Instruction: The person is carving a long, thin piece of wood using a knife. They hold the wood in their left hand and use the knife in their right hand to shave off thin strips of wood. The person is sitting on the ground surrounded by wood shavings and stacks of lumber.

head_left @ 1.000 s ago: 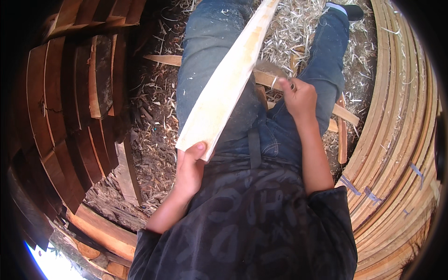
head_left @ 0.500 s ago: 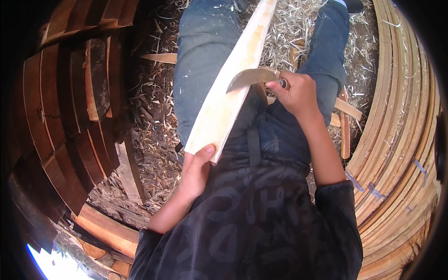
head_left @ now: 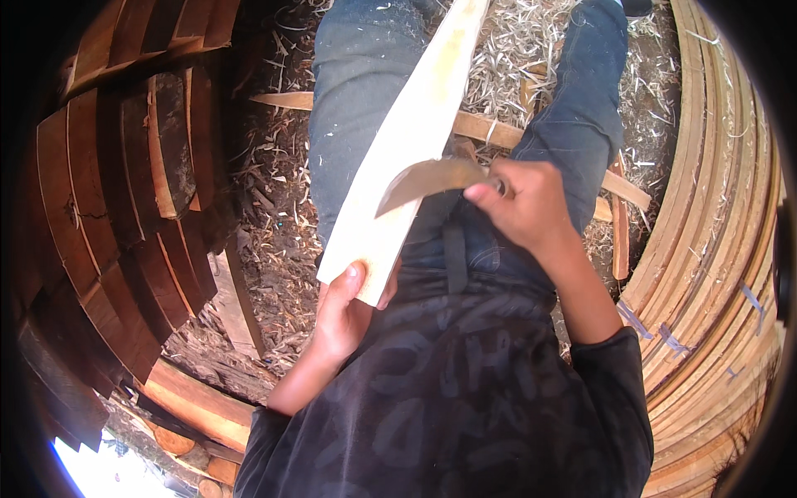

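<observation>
A long pale wooden board (head_left: pixel 407 141), wide at the near end and tapering away from me, lies slanted over my left thigh. My left hand (head_left: pixel 344 307) grips its near end, thumb on the upper face and fingers curled beneath. In my right hand (head_left: pixel 527 199) is a knife with a broad curved blade (head_left: pixel 432 184); the fist hides most of its handle. The blade lies across the lower half of the board, its tip over the upper face. Whether the edge bites into the wood I cannot tell.
Dark wooden slabs (head_left: pixel 91 207) are stacked at the left. Long pale strips (head_left: pixel 697 249) of wood, some tied with ribbon, line the right. Wood shavings (head_left: pixel 515 41) cover the ground between and beside my legs. A narrow stick (head_left: pixel 490 130) lies crosswise beneath my legs.
The knife in my right hand has come nearer to me along the board. The board's near end and my left hand have shifted slightly left and toward me.
</observation>
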A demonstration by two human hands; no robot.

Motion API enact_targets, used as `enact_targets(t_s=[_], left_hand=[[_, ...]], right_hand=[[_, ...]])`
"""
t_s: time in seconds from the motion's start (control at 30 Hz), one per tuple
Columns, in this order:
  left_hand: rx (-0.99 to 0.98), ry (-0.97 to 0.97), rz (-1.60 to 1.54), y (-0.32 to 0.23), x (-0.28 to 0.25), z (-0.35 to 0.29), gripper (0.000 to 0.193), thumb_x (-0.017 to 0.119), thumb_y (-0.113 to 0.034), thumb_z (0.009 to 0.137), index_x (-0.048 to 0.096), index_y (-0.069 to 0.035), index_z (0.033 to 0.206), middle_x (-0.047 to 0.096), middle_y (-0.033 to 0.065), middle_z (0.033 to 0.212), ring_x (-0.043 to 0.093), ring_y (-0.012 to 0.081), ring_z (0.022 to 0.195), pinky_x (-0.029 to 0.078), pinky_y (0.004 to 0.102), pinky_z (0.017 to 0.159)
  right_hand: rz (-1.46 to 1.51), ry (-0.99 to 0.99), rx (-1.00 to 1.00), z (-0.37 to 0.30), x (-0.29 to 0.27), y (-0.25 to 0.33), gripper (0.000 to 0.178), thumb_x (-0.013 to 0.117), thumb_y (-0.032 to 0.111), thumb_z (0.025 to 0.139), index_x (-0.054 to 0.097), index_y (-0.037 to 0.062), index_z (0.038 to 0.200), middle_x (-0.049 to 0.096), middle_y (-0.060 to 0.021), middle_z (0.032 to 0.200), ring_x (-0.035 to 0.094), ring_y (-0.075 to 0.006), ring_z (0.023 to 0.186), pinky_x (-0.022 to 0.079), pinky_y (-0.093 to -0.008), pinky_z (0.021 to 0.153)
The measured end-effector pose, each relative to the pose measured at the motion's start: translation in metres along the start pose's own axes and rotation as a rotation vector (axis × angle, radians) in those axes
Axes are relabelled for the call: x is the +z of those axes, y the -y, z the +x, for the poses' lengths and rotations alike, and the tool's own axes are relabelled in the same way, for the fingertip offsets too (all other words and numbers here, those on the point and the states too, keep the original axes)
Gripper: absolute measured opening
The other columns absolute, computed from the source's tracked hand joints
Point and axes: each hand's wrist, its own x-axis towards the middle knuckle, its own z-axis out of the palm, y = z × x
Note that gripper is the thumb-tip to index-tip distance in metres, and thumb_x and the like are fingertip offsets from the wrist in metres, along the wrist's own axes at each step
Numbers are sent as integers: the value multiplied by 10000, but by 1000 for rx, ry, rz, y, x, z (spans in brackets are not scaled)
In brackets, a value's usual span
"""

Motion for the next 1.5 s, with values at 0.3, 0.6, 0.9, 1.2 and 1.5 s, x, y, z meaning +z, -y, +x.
enact_targets(t_s=[0.3, 0.6, 0.9, 1.2, 1.5], left_hand=[[-46, -92, 121, 4, -4, -1, 523, 460, -468, 890, 563, 34, 997, 429, 24, 557, 350, 107, 499, 281, 255, 534], [-35, -13, 47, 2, -11, 6, 510, 457, -466, 893, 570, 27, 957, 413, 26, 510, 366, 115, 497, 310, 263, 557], [-76, 208, -211, -1, -16, 9, 455, 390, -438, 926, 468, -70, 670, 386, 33, 473, 341, 182, 600, 286, 307, 634], [-91, 210, -303, 11, -17, 8, 459, 374, -452, 932, 498, -23, 825, 398, 49, 482, 366, 179, 583, 300, 298, 610], [-168, 210, -216, 0, -8, -9, 476, 394, -465, 915, 454, -88, 630, 373, 33, 452, 355, 200, 613, 299, 308, 667]], right_hand=[[-170, -90, -34, 7, 12, -21, 639, 622, 631, 755, 517, 44, 524, 483, -80, 435, 532, -253, 403, 404, -332, 401], [-195, -272, 252, 26, 20, -67, 657, 575, 629, 804, 530, 30, 539, 464, -82, 432, 489, -223, 399, 372, -348, 408], [-20, -122, 178, 5, -5, -43, 649, 577, 585, 834, 545, -3, 562, 443, -101, 445, 452, -203, 399, 355, -337, 420], [-101, -31, 23, 22, 17, -26, 576, 644, 585, 767, 592, 39, 589, 517, -86, 454, 565, -251, 432, 428, -339, 423], [-30, -308, 676, 71, -8, -136, 692, 515, 602, 859, 576, -13, 547, 508, -123, 491, 523, -209, 490, 413, -385, 527]])
